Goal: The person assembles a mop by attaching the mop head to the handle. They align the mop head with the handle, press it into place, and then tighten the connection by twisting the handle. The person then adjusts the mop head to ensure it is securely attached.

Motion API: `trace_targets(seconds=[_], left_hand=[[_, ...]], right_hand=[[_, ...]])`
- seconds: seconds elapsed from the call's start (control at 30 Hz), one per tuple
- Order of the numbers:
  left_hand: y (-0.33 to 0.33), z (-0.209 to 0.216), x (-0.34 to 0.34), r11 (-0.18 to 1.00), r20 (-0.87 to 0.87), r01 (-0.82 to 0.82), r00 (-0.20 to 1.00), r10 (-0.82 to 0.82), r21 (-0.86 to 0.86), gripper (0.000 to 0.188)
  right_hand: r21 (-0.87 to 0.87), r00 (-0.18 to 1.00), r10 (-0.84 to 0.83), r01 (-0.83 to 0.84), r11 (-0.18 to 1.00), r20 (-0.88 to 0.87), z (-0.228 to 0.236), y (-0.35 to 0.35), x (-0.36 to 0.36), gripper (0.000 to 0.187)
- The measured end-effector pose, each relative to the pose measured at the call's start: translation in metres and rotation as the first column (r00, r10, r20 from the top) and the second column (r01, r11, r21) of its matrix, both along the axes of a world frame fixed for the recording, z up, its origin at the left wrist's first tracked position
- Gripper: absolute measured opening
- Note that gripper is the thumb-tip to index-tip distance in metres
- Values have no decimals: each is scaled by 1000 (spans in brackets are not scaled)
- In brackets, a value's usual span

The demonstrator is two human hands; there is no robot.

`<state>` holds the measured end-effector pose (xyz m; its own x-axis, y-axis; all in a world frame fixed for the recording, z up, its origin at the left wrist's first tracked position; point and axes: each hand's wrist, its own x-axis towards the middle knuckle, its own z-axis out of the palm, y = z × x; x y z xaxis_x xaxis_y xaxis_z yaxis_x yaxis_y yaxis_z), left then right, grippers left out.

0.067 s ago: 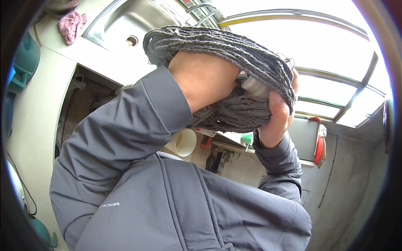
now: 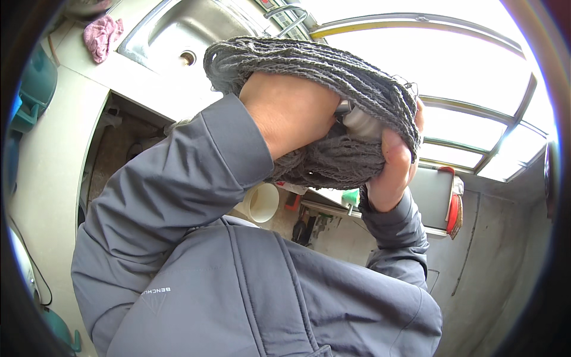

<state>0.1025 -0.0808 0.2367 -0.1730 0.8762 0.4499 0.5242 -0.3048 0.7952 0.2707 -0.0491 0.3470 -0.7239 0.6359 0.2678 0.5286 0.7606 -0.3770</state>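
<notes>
A dark grey string mop head (image 2: 315,62) is held up before me, its strands folded above and below a pale, rounded centre piece (image 2: 361,125). My left hand (image 2: 291,110) is pushed in between the strands and closed there, its fingertips mostly hidden. A small shiny metal part (image 2: 344,107) shows just beside those fingers, against the pale piece. On the right side my right hand (image 2: 394,166) clasps the mop head, thumb on the near side by the pale piece, other fingers mostly behind the strands.
Behind the mop are a steel sink (image 2: 178,44) and tap (image 2: 288,21). A pink cloth (image 2: 102,37) lies on the white counter (image 2: 56,137) at left. Below the mop stands a cream bucket (image 2: 262,203). Bright windows (image 2: 476,71) fill the upper right.
</notes>
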Motion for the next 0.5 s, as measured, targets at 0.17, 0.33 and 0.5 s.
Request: trace_targets(seconds=[0.17, 0.33, 0.5], left_hand=[[5, -7, 3, 989, 14, -81, 997, 80, 127, 21], [15, -13, 5, 998, -5, -5, 1000, 6, 67, 24], [18, -22, 10, 1000, -43, -10, 999, 11, 20, 27]], right_hand=[[-24, 972, -87, 83, 996, -218, -9, -13, -13, 48], [-70, 943, -150, 135, 988, -296, -14, -27, -28, 59], [28, 982, -108, 113, 993, -157, -1, -33, -46, 47]])
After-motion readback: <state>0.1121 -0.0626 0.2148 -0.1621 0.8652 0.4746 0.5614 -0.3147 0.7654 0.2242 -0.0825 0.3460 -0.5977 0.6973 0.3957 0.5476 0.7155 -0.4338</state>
